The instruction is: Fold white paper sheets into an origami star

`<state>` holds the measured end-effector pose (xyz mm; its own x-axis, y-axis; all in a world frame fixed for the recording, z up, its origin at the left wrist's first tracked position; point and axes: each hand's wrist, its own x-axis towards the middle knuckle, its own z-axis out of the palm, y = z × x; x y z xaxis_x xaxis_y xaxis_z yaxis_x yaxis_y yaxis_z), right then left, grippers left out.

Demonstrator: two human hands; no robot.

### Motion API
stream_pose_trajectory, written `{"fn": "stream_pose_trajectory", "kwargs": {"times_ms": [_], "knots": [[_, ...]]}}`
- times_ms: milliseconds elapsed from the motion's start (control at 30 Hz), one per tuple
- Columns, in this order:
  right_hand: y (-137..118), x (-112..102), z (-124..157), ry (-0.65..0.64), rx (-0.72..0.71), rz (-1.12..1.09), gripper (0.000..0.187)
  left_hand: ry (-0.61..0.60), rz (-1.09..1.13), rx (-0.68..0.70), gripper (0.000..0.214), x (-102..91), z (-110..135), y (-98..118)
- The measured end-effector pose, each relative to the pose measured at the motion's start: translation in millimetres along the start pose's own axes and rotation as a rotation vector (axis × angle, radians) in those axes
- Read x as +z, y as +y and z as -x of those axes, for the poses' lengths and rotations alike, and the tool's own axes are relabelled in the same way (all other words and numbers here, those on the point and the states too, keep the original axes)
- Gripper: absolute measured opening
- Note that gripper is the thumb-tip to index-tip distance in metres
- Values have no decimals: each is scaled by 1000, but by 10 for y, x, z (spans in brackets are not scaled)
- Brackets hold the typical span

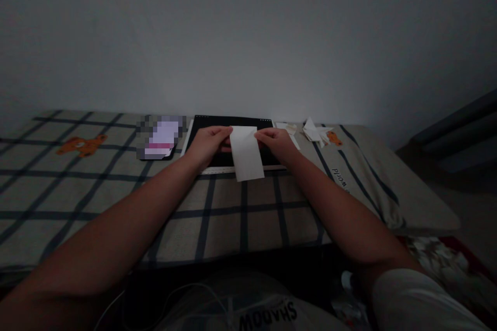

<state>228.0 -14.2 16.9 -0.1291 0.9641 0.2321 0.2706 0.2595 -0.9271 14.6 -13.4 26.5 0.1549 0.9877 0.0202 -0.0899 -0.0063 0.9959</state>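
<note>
At the far middle of the bed, we pinch the top corners of a white paper sheet (246,158). The left hand (209,140) is closed on its left corner and the right hand (276,140) on its right. The sheet slants over the near edge of a black mat (233,120), its lower end free.

Caution: gripped at two corners only, the sheet could sag or crease unevenly. In this poor light, a skewed edge may go unnoticed. The plaid bed cover (233,217) looks soft, so pressing there may buckle the sheet. Folded paper pieces (316,132) lie just right of the mat, where our right forearm could brush them.
</note>
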Motion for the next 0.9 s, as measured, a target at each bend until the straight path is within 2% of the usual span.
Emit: {"fn": "stream_pose_trajectory", "kwargs": {"times_ms": [100, 200, 367, 500, 633, 767, 900], "knots": [[32, -26, -21, 60, 0, -29, 21, -127, -7, -106, 24, -18, 6, 5], [53, -36, -37, 92, -3, -91, 20, -166, -28, -153, 19, -34, 0, -6], [26, -3, -30, 94, -6, -162, 17, -117, -52, -133, 13, -27, -8, -27], [16, 20, -26, 82, 55, -238, 19, -56, -90, -110, 13, 7, 13, -18], [43, 25, -22, -11, 128, -368, 28, -10, -117, -55, 13, 12, 15, -25], [85, 27, -22, -122, 169, -364, 29, 24, -121, -7, 14, -14, -19, -53], [112, 23, -33, -119, 174, -330, 22, 12, -98, -18, 13, -23, -40, -70]]}}
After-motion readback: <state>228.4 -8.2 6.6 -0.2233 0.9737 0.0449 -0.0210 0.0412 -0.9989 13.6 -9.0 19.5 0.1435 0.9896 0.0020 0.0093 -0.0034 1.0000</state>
